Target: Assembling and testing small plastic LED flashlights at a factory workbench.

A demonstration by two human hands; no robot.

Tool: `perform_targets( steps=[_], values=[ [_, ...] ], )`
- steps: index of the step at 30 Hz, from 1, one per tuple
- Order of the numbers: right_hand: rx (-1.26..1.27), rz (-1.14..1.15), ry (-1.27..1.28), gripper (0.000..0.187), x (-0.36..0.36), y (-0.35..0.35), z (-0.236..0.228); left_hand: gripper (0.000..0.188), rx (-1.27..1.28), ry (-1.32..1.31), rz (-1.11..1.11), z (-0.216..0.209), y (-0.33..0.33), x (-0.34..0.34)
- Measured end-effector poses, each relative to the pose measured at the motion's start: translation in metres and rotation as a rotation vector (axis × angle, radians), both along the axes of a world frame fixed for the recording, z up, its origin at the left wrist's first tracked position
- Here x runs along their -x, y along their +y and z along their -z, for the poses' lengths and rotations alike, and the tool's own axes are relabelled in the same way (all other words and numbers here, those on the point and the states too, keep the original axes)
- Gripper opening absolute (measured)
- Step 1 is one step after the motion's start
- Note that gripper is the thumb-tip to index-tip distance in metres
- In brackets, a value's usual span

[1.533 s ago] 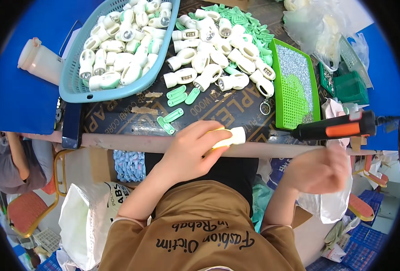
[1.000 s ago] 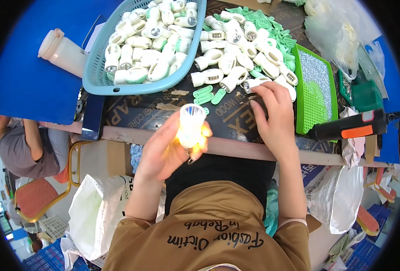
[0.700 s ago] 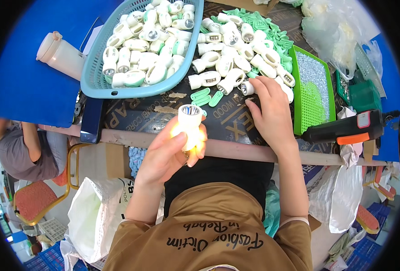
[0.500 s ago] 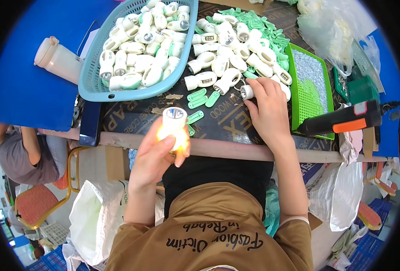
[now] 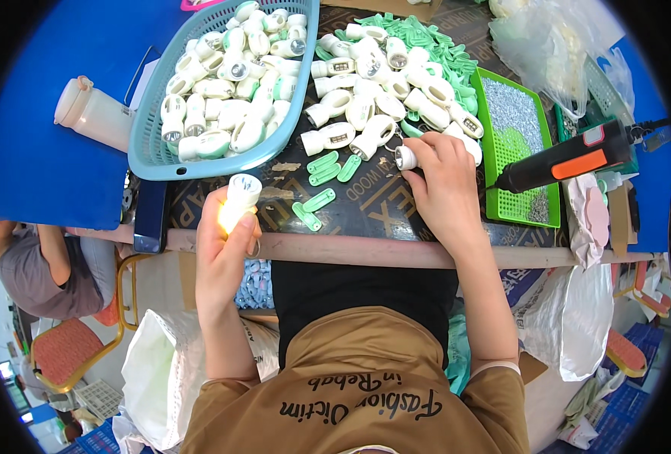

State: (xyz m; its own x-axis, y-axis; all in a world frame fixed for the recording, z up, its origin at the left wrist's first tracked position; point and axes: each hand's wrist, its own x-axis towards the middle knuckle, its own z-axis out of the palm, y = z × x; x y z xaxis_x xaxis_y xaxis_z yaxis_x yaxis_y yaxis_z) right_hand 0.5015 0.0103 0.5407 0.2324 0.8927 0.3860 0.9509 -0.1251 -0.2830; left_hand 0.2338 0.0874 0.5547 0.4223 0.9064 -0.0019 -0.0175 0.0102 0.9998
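My left hand [image 5: 225,246] is closed round a small white flashlight [image 5: 243,193] above the table's near edge. Its lens end points up and away, and the body glows yellow between my fingers. Over the table my right hand [image 5: 447,181] grips the head of another white flashlight [image 5: 406,157] between thumb and fingers; the rest of it is hidden under the hand. Just beyond lies a pile of white flashlight bodies [image 5: 362,110], some with open slots. Several loose light-green oval covers [image 5: 319,199] lie between my hands.
A blue basket [image 5: 222,168] full of flashlights stands at the left, beside a white bottle [image 5: 93,106] and a dark phone [image 5: 151,216]. A heap of green covers [image 5: 449,53] lies at the back. At right, a black-and-orange electric screwdriver [image 5: 570,160] hangs over a green tray [image 5: 557,193] of small screws.
My left hand has moved left with the lit flashlight, which now tilts differently. My right hand stays at nearly the same spot on its flashlight. The screwdriver has swung slightly.
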Motion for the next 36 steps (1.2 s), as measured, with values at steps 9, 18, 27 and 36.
perform_targets(
  steps=[9,18,27,36],
  values=[
    [-0.010,-0.007,0.027,0.039,0.001,-0.001,0.000,0.029,-0.024,0.028,0.083,-0.003,-0.003,-0.005],
    [-0.036,-0.014,0.033,0.038,0.000,-0.001,0.001,0.031,-0.078,0.021,0.043,-0.016,-0.011,-0.016],
    [-0.054,-0.024,0.047,0.038,-0.001,-0.001,0.002,0.034,-0.156,0.016,0.070,-0.025,-0.012,-0.016],
    [-0.046,-0.026,0.071,0.037,-0.002,-0.002,0.003,0.033,-0.332,0.105,-0.035,-0.038,-0.009,-0.021]
  ],
)
